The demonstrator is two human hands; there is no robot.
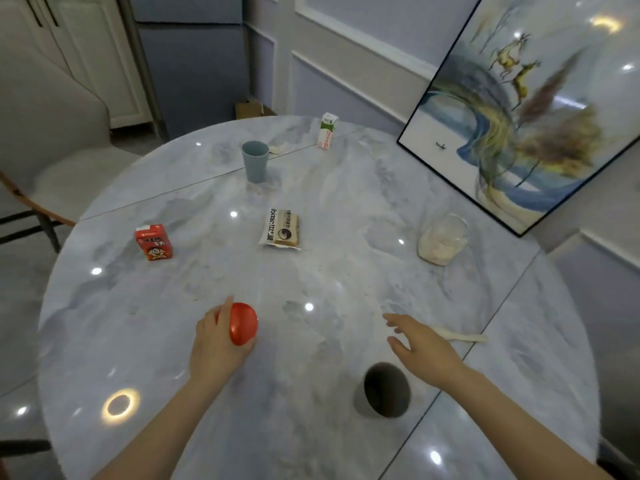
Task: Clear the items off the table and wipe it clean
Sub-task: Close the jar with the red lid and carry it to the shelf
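- Head view is showing a round marble counter (346,188) with both bare forearms reaching in from the near edge.
- Left hand (216,344) is gripping a red ball-like object (243,323), fingers curled round its underside, and it is holding it just above the counter surface.
- Right hand (420,348) is hovering with fingers spread and relaxed, holding nothing.
- Taking the red object as the landmark: a dark round object (387,389) is sitting on the counter to its right and nearer the person, just beside and below the right hand's wrist, so the right hand is by far the nearer one to it.
- A pale spoon (460,336) is lying to the landmark's right, just beyond the right hand, its long axis running left to right along the counter.
- Farther from the person than the landmark, a wrapped snack pack (281,228) is lying flat with its long axis pointing away, a red drink carton (154,243) is standing to the far left, and a blue cup (255,161) and a green-and-white carton (327,130) are standing well beyond.
- A clear jar of pale powder (442,239) is lying far to the right, near a leaning framed picture (540,105).
- Judging from this, clearing is barely starting, and wiping is not yet possible.
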